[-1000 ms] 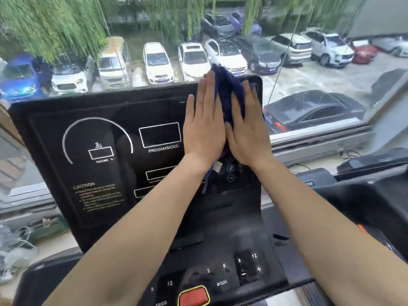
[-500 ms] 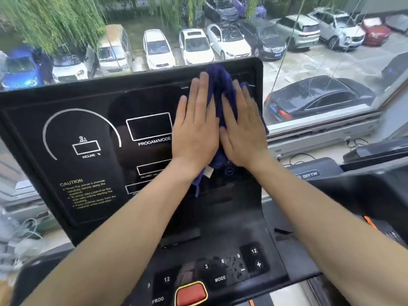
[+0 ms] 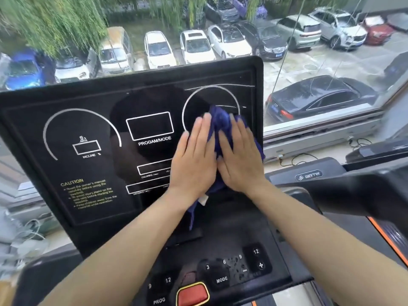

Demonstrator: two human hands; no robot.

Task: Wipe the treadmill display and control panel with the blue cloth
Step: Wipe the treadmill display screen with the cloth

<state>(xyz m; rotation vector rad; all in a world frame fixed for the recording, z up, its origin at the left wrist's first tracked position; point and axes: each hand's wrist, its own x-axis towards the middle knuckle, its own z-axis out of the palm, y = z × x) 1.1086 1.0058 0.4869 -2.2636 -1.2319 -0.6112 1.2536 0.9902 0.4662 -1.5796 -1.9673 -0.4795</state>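
The black treadmill display (image 3: 88, 120) stands upright in front of me, with white dial outlines and yellow caution text. A blue cloth (image 3: 220, 120) lies flat against its right side, over the lower part of the right dial. My left hand (image 3: 194, 157) and my right hand (image 3: 239, 155) press on the cloth side by side, palms flat and fingers pointing up. A strip of cloth with a white tag hangs below my left wrist. Lower down is the control panel (image 3: 231, 268) with number keys, a MODE key and a red stop button (image 3: 193, 294).
Behind the display a window looks down on a car park. A windowsill (image 3: 320, 138) with cables runs along the right. A second black treadmill console (image 3: 331, 175) stands to the right. Loose white cables (image 3: 24, 237) lie at the lower left.
Both hands have slid the cloth down from the display's top right edge to the lower right part of the screen, uncovering the right dial outline.
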